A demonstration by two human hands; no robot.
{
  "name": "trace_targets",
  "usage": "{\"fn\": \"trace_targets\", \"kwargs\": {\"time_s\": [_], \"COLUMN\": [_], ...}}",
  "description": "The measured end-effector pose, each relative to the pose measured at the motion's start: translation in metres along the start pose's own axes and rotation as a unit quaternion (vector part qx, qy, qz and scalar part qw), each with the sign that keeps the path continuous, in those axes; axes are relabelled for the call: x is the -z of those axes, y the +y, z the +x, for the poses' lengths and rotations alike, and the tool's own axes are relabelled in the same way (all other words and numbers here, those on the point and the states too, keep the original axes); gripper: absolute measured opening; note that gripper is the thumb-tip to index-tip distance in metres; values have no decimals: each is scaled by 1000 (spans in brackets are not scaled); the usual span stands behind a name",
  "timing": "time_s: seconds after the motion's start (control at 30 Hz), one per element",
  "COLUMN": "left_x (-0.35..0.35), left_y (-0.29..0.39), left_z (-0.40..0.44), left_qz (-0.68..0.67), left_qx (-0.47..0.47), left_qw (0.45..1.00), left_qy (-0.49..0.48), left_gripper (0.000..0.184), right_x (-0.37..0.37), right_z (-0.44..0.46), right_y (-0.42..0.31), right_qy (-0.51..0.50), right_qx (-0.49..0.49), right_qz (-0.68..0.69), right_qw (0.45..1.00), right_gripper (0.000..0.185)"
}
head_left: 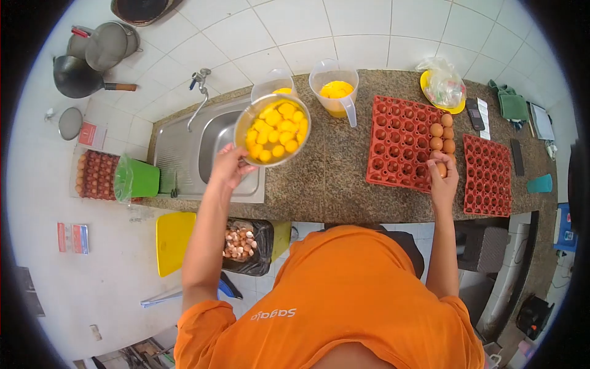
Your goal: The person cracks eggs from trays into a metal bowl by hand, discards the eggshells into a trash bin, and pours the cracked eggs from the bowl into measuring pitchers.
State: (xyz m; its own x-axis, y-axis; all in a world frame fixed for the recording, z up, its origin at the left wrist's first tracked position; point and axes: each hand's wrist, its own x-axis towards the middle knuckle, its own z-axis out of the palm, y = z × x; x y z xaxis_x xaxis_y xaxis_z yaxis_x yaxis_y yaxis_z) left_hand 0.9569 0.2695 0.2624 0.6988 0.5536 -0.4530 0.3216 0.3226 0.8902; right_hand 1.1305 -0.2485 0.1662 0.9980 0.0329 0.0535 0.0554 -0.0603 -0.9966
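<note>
My left hand [230, 165] grips the lower left rim of a metal bowl [274, 130] full of cracked eggs with several yolks. The bowl is tilted a little and overlaps the sink's right edge and a clear jug [272, 80] behind it. My right hand [444, 175] has its fingers wrapped round a brown egg [440, 169] at the lower right of a red egg tray [399, 141]. Several brown eggs [436, 130] stand in the tray's right columns, and its other cups are empty.
A second clear jug [335, 111] with yolks stands by the wall. Right of the tray are another red tray [487, 175], a yellow plate [455, 109] with a plastic bag, and a phone [475, 114]. A bin of eggshells [239, 242] stands below the counter's front edge.
</note>
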Motion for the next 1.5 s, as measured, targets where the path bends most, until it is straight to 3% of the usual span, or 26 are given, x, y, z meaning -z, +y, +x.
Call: {"fn": "trace_targets", "kwargs": {"time_s": [0.17,0.4,0.7,0.93,1.03,1.5], "left_x": [21,48,59,49,47,25], "left_y": [68,100,95,96,96,90], "left_z": [22,90,160,172,173,166], "left_qz": [-15,8,-24,12,49,114], "left_qx": [-50,-125,-158,-152,-147,-209], "left_qw": [999,989,982,981,980,954], "left_qy": [1,85,101,121,121,183], "left_gripper": [24,27,27,19,27,10], "right_x": [3,21,35,35,34,27], "right_z": [-5,-17,-35,-45,-47,-50], "right_y": [-13,-9,-11,-13,-12,-22], "right_qy": [-1,29,56,63,60,69], "right_qx": [-3,5,-2,-3,10,-11], "right_qz": [35,16,13,-2,3,-12], "right_qw": [999,999,998,998,998,997], "right_gripper": [20,18,16,17,17,17]}}
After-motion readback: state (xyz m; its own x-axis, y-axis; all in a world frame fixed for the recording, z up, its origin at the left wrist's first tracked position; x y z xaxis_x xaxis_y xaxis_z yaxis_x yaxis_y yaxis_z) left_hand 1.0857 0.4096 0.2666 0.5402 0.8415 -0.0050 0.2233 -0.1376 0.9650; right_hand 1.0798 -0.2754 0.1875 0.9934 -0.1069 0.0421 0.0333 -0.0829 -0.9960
